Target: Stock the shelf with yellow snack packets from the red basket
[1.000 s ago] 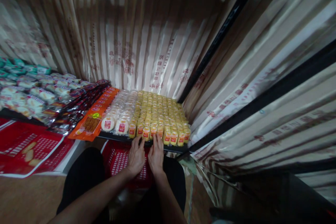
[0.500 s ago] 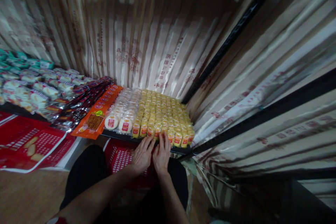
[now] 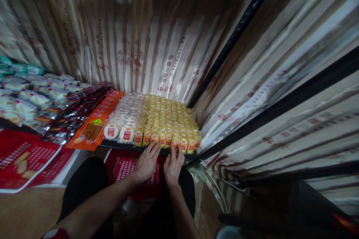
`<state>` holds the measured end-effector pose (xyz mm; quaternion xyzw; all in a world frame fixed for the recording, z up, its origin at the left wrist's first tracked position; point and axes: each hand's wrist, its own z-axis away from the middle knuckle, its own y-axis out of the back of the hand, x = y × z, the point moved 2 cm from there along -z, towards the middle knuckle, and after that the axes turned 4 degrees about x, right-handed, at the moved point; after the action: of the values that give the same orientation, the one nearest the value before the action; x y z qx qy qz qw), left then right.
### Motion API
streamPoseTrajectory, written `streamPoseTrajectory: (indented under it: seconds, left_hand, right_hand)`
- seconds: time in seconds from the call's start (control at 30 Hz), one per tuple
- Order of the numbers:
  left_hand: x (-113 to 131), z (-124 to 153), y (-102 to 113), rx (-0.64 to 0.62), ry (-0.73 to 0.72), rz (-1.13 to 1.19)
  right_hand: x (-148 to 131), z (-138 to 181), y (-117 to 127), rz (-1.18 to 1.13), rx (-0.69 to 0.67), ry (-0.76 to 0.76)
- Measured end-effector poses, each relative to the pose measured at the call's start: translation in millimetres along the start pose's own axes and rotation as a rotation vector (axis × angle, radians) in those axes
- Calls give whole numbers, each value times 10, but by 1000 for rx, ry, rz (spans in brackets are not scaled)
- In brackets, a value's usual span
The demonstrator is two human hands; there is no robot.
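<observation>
Rows of small yellow individually wrapped cakes point(image 3: 168, 119) stand packed at the right end of a dark shelf point(image 3: 114, 144). My left hand point(image 3: 148, 161) reaches to the front row with fingers stretched out, their tips at the lower front of the packs. A short gap to its right, my right hand point(image 3: 173, 165) has its fingers extended against the front packs too. Neither hand holds anything that I can see. Round white wrapped cakes point(image 3: 127, 133) sit in rows left of the yellow ones, beside a flat orange snack packet point(image 3: 91, 131).
Dark shiny packets point(image 3: 73, 115), white packets point(image 3: 36, 99) and green packets point(image 3: 35, 70) lie further left. Below the shelf are a red basket point(image 3: 123, 166) and a red printed bag point(image 3: 36, 157). Printed pleated sheeting point(image 3: 134, 26) and black posts point(image 3: 224, 59) enclose the shelf.
My hands have moved apart along the front row, the left one leftward and the right one slightly rightward relative to the cakes. The view has shifted a little, so the shelf appears further left.
</observation>
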<state>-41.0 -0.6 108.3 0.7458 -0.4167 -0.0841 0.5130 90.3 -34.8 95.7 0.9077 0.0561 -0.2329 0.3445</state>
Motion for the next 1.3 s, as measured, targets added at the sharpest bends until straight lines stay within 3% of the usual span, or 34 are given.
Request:
streamPoseTrajectory:
  seconds: [0.17,0.47,0.93,1.13,1.3]
  left_hand:
    - [-42,16,28,74,-20,15]
    - [-51,6,-3,63,-57,-6]
    - [4,-65,-76,89,59,-137]
    - [-88,-50,-98,145,-42,-136]
    - [-76,-91,-79,119,-63,-122]
  right_hand:
    - [28,14,31,-8,1,22]
    - [48,35,8,-29,2,-6]
    - [91,35,20,-47,11,4]
    - [130,30,-9,-31,78,22]
    - [158,16,-25,-29,88,2]
